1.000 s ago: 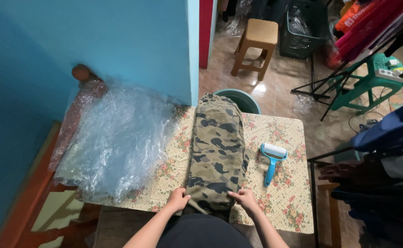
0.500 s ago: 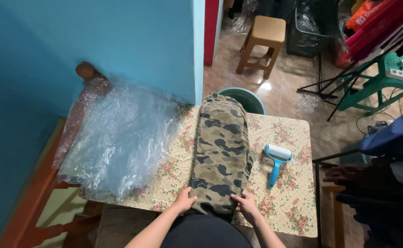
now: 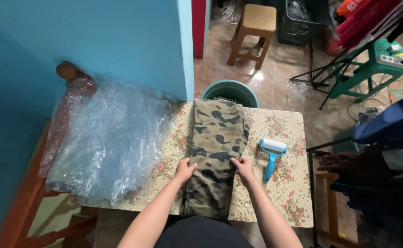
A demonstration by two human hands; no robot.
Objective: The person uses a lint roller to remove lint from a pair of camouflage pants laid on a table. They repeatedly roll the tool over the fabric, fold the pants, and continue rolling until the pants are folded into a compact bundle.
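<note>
A folded camouflage garment lies lengthwise down the middle of a table with a floral cloth. My left hand presses on the garment's left edge about halfway along. On the opposite edge, my right hand grips the fabric. The garment's near end hangs toward me over the table's front edge.
A blue lint roller lies on the cloth right of the garment. A heap of clear plastic bags covers the table's left part. A teal bucket stands behind the table beside a blue wall. A stool and a clothes rack stand beyond.
Both hands have moved forward along the garment, from its near end to about its middle. The view has shifted slightly.
</note>
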